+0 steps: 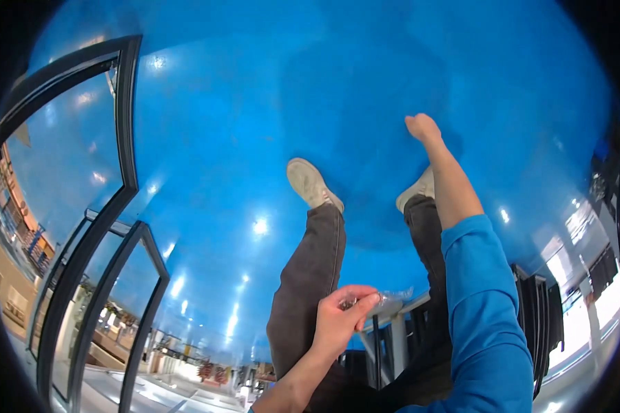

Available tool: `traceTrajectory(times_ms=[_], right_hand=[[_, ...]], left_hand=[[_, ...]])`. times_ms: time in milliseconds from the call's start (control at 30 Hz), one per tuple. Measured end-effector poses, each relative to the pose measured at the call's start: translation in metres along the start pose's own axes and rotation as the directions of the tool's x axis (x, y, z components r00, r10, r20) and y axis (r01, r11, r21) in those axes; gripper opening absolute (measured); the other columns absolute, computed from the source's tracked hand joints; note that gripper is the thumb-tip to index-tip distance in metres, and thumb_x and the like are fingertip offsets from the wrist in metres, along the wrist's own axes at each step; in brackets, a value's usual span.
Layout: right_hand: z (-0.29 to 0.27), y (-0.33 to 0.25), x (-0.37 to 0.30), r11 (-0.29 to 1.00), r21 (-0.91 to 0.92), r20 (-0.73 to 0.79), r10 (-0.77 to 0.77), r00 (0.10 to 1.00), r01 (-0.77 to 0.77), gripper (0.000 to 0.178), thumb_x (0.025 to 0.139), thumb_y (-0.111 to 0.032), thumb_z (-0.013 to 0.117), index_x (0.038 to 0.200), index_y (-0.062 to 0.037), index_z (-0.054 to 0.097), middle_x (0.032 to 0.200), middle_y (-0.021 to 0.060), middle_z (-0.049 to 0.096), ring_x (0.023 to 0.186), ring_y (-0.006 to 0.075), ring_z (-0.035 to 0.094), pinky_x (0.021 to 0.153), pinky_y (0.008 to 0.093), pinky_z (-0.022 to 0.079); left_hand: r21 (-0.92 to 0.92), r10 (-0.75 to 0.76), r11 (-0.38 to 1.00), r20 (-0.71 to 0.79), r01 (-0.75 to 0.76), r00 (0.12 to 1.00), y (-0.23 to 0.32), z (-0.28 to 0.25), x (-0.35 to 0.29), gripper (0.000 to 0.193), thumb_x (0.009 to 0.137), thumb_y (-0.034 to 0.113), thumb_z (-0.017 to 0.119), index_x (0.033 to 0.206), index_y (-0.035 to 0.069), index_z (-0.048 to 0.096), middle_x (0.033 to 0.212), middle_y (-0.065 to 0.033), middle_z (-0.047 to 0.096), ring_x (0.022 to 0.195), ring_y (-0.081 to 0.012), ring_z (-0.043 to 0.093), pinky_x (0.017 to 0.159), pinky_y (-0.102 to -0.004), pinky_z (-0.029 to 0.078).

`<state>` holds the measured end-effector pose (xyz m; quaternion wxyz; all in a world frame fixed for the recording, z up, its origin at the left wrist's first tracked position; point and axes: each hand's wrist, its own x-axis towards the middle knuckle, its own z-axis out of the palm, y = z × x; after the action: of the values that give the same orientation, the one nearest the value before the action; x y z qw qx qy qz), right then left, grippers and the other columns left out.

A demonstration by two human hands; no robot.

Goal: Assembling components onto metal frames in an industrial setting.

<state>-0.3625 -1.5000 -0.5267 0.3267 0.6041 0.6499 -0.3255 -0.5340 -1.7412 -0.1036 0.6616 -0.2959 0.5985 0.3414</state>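
Observation:
Near the lower middle, above my lap, my left hand (343, 318) is closed in a pinch. A small, crumpled piece of clear plastic (394, 297), perhaps a little bag, sticks out from its thumb and fingers to the right. Whether anything is inside the plastic is too blurred to tell. My right hand (424, 128) is stretched far forward over the floor, beyond my right shoe, with its fingers curled together. Anything in those fingers is hidden. The two hands are well apart.
A glossy blue floor (213, 138) spreads ahead, with my beige shoes (310, 182) on it. Black rectangular frames (125, 110) stand close on the left. Dark upright pieces (539, 310) stand in a row behind my right arm.

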Motion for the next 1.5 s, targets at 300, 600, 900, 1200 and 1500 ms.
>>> traceTrajectory(times_ms=[300, 600, 900, 1200, 1500], right_hand=[[0.003, 0.006, 0.006, 0.906, 0.35, 0.039, 0.238, 0.97, -0.237, 0.042, 0.093, -0.034, 0.047, 0.094, 0.0, 0.072, 0.081, 0.0122, 0.065, 0.066, 0.029, 0.057, 0.058, 0.0391, 0.045], [-0.011, -0.01, -0.024, 0.536, 0.729, 0.273, 0.345, 0.898, -0.427, 0.031, 0.091, -0.035, 0.058, 0.083, -0.0072, 0.068, 0.059, -0.0011, 0.042, 0.048, 0.0104, 0.028, 0.044, 0.0272, 0.02], [0.006, -0.012, -0.021, 0.892, 0.42, 0.079, 0.145, 0.986, -0.165, 0.028, 0.081, -0.034, 0.065, 0.075, -0.0068, 0.072, 0.068, 0.0092, 0.061, 0.057, 0.0234, 0.052, 0.054, 0.0378, 0.044], [-0.18, -0.193, -0.339, 0.855, 0.423, 0.037, -0.345, 0.938, 0.298, 0.029, 0.082, -0.033, 0.064, 0.081, -0.0065, 0.074, 0.069, 0.0088, 0.066, 0.063, 0.0238, 0.056, 0.061, 0.0383, 0.047], [-0.481, -0.452, -0.642, 0.164, 0.183, -0.416, -0.88, 0.227, 0.969, 0.019, 0.087, -0.024, 0.07, 0.088, -0.0058, 0.076, 0.065, -0.0013, 0.06, 0.059, 0.0104, 0.049, 0.055, 0.0266, 0.042]], left_hand=[[-0.092, -0.039, 0.995, 0.071, 0.046, 0.997, 0.005, -0.009, -0.006, 0.011, 0.089, 0.003, 0.071, 0.099, -0.001, 0.07, 0.079, -0.006, 0.066, 0.052, -0.0074, 0.045, 0.047, -0.0193, 0.035], [-0.061, -0.045, 0.997, 0.118, 0.053, 0.992, 0.004, -0.001, -0.005, 0.011, 0.089, 0.003, 0.072, 0.099, -0.001, 0.07, 0.078, -0.0058, 0.065, 0.052, -0.0074, 0.045, 0.047, -0.0192, 0.035], [-0.044, -0.03, 0.998, 0.143, 0.037, 0.989, 0.0, 0.013, -0.012, 0.012, 0.088, 0.005, 0.073, 0.098, -0.001, 0.071, 0.082, -0.0073, 0.069, 0.052, -0.0067, 0.044, 0.047, -0.0191, 0.035], [-0.05, 0.091, 0.996, 0.412, -0.077, 0.906, -0.048, -0.043, -0.096, 0.016, 0.089, 0.018, 0.074, 0.1, 0.006, 0.073, 0.08, -0.0003, 0.071, 0.05, -0.0044, 0.04, 0.044, -0.0202, 0.029], [-0.328, 0.544, 0.831, 0.304, -0.45, 0.782, 0.003, -0.147, -0.296, 0.018, 0.091, 0.016, 0.073, 0.105, 0.004, 0.071, 0.076, -0.0012, 0.066, 0.049, -0.0034, 0.038, 0.044, -0.0179, 0.027]])
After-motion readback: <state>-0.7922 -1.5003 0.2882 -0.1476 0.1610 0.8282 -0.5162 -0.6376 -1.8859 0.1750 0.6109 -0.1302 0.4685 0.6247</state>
